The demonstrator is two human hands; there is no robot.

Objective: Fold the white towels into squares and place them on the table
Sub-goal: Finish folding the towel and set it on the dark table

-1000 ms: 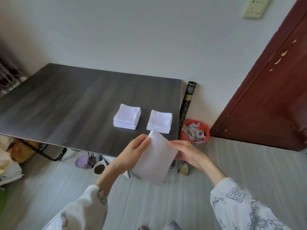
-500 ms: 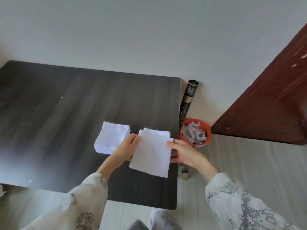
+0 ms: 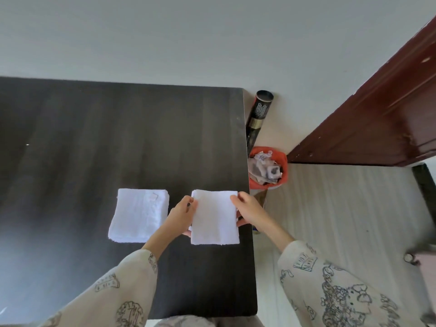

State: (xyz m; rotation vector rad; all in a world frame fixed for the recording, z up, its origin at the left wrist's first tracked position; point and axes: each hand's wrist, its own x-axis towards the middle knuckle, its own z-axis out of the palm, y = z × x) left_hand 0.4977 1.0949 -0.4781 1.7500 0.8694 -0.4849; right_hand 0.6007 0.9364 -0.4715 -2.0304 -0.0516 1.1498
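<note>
A folded white towel (image 3: pixel 214 218) lies flat over the right-hand stack near the right edge of the dark table (image 3: pixel 94 138); that stack is hidden beneath it. My left hand (image 3: pixel 181 214) pinches the towel's left edge, thumb on top and fingers under. On the right edge, my right hand (image 3: pixel 247 210) grips the same way. A second stack of folded white towels (image 3: pixel 139 214) rests on the table just to the left, apart from my hands.
An orange bin (image 3: pixel 269 168) full of crumpled waste stands on the floor right beside the table's right edge. A dark tube (image 3: pixel 259 114) leans on the wall behind it. A red-brown door (image 3: pixel 377 114) fills the right side.
Both hands carried the folded towel forward from in front of the table and lowered it onto the right-hand stack. My head moved closer and over the table.
</note>
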